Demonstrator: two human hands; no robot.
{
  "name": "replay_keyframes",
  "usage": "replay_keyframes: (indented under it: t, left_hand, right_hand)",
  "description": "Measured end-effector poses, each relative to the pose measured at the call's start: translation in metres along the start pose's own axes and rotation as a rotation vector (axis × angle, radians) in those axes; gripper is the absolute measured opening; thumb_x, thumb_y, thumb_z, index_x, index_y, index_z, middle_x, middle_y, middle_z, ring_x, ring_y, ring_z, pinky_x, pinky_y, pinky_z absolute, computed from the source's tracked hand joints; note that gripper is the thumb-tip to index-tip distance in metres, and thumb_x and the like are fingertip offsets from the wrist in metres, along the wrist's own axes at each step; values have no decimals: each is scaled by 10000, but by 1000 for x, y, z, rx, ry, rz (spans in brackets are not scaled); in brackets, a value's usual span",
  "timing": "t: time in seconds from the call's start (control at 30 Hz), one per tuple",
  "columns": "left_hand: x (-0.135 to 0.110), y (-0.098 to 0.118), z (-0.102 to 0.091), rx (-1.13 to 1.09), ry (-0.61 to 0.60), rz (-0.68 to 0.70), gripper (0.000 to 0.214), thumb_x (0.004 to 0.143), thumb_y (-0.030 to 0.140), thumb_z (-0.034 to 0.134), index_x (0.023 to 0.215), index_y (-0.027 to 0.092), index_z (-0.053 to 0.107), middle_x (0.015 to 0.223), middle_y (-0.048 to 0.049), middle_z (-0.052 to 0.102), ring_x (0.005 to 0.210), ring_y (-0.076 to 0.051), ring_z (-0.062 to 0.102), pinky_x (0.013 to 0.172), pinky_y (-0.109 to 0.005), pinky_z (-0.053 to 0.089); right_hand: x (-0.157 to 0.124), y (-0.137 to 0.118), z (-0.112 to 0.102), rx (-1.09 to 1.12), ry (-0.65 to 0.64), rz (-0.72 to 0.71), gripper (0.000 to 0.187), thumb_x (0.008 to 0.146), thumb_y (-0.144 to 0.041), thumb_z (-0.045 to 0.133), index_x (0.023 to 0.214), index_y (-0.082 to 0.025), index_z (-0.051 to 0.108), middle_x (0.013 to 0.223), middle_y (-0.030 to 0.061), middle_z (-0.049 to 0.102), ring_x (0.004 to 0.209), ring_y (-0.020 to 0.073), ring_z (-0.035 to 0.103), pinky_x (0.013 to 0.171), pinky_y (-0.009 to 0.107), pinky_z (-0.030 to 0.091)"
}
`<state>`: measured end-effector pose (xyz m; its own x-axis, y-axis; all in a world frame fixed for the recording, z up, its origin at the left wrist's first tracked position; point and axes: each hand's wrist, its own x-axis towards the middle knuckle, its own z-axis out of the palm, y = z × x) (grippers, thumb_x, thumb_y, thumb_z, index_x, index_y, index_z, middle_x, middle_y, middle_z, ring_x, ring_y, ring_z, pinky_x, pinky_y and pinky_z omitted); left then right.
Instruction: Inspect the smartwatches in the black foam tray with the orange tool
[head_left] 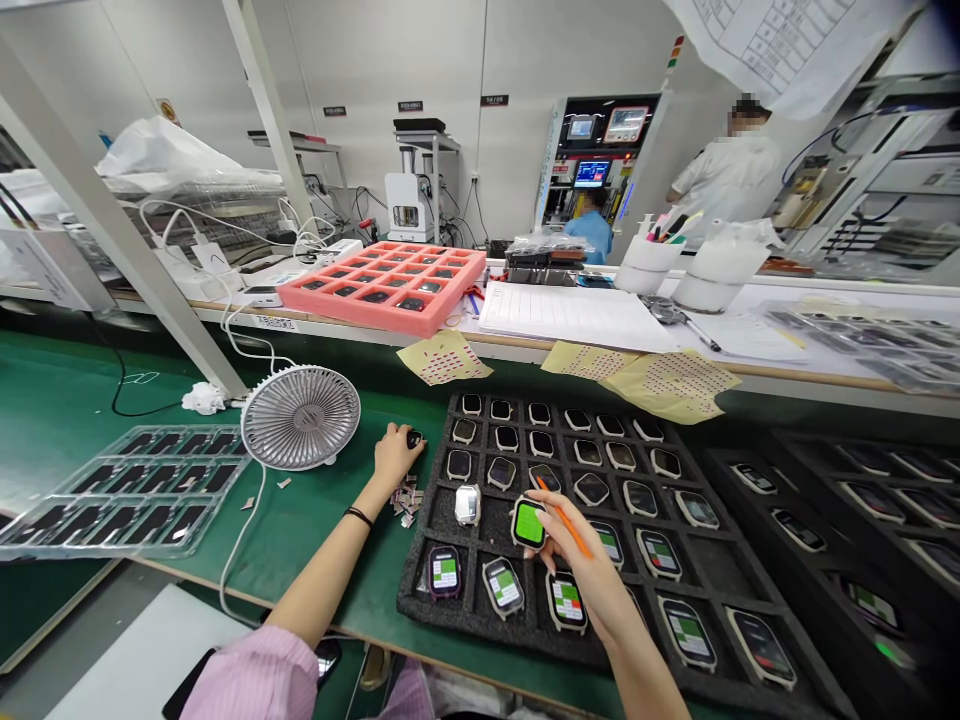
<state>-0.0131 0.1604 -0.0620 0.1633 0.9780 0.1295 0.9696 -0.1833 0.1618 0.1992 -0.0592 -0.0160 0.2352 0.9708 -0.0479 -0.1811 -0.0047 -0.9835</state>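
Right now the right grip [577, 572] is narrow, holding an orange pen [570, 530] between its fingers, the pen's tip angled past the fingertips. Those fingertips [545, 530] touch the edge of a green-screened watch [529, 524], which sits just beyond the grip in a black foam tray [411, 598]. More watches [566, 602] lie in the tray's compartments around the grip, and a white one [467, 505] stands to its left. Farther left, the left grip [394, 455] rests on a green mat [315, 570], half-closed, its fingers touching a small black piece [414, 438]; whether it holds the piece, I cannot tell. Small scraps [405, 500] lie just beside that grip, with a black wristband [358, 516] behind it. A white fan [300, 417] stands to its left, and a pink tray [382, 285] sits ahead on the far table [525, 345].
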Motion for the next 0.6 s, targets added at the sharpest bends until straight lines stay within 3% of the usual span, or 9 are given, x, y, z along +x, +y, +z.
replay_keyframes:
  t: [0.13, 0.23, 0.4, 0.6]
  left_hand:
    - [-13, 2, -7, 37, 22, 25, 550, 892, 465, 475, 1342, 151, 448, 1192, -176, 535, 1056, -310, 559, 786, -365, 484]
    - [-28, 2, -11, 81, 47, 66, 559, 918, 460, 421, 1409, 198, 367, 1331, -193, 458, 1156, -341, 483, 831, -433, 468]
    - [-42, -1, -12, 154, 34, 118, 446, 941, 436, 377, 1306, 224, 520, 1368, -175, 456, 1214, -332, 439, 854, -453, 463]
    - [-41, 0, -9, 138, 31, 138, 473, 942, 435, 380, 1367, 235, 438, 1388, -168, 434, 1221, -315, 433, 876, -440, 443]
  right_hand:
    - [-1, -3, 0, 9, 18, 18, 390, 798, -521, 593, 1060, -232, 597, 1020, 89, 643, 554, 153, 602, 419, 250, 362]
    - [-1, -4, 0, 7, 14, 27, 390, 799, -523, 591, 1057, -232, 602, 1033, 91, 640, 562, 151, 600, 421, 247, 363]
    - [-1, -3, 0, -5, -7, 4, 382, 814, -513, 584, 1070, -230, 589, 766, 30, 609, 548, 157, 590, 429, 242, 348]
    - [-2, -3, -3, -6, -19, 25, 397, 817, -513, 584, 1091, -225, 582, 688, -1, 560, 530, 151, 560, 460, 258, 349]
